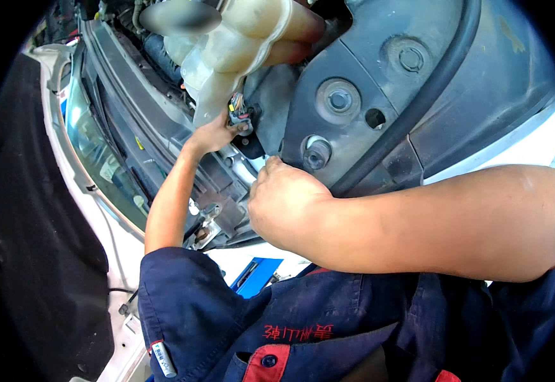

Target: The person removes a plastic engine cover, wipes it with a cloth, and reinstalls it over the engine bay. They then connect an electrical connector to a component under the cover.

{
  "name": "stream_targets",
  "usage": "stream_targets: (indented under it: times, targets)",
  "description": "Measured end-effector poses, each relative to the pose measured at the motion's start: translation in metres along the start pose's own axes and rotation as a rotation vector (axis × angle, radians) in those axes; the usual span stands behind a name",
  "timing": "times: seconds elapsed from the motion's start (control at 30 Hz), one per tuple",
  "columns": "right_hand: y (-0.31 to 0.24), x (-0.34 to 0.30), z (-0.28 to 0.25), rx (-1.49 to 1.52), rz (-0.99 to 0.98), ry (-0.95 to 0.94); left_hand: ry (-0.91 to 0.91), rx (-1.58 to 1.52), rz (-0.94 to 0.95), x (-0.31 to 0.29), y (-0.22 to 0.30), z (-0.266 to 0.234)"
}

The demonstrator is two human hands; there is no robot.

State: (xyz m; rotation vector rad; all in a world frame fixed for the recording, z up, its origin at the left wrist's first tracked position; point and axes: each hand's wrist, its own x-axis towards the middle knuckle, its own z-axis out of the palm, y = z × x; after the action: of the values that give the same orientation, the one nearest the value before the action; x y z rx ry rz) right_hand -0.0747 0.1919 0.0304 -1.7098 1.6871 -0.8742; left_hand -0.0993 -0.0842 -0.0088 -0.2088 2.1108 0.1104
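My left hand (212, 136) reaches into the engine bay, its thumb and fingers closed around a grey wiring connector (240, 121). Several coloured wires (237, 102) run out of the top of that connector. Just above it hangs a yellowed translucent plastic tank (226, 60). My right hand (287, 198) is closed, knuckles up, at the near corner of a dark plastic cover (367, 70). Its fingertips point down beside the cover's edge, and whatever they grip is hidden.
A black rubber seal (411, 114) curves across the cover, which carries round clips (338, 100). The windshield (108, 153) and raised hood lining (42, 235) lie to the left. A blue object (256, 276) shows below the white fender, near my body.
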Motion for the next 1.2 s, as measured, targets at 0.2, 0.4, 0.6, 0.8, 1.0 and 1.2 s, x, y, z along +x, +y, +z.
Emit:
stream_targets:
  times: [0.2,0.4,0.6,0.8,1.0,1.2]
  targets:
    - [0.000,0.004,-0.001,-0.021,-0.001,-0.026,-0.041,-0.025,-0.017,0.010,-0.009,0.003]
    - [-0.005,-0.006,-0.003,-0.075,0.021,-0.027,0.077,0.160,0.165,0.012,-0.012,0.019]
    - [-0.001,-0.002,0.004,-0.057,0.066,0.019,0.202,0.014,0.188,0.014,0.018,0.028]
    - [-0.002,-0.001,0.004,-0.109,0.065,0.043,0.368,-0.046,0.211,0.000,0.015,0.038]
    - [0.006,-0.001,0.011,-0.154,0.003,0.222,0.241,-0.359,0.003,-0.004,-0.013,0.020]
    - [0.007,-0.007,0.006,-0.182,0.005,0.186,0.757,-0.694,0.198,0.030,-0.015,0.022]
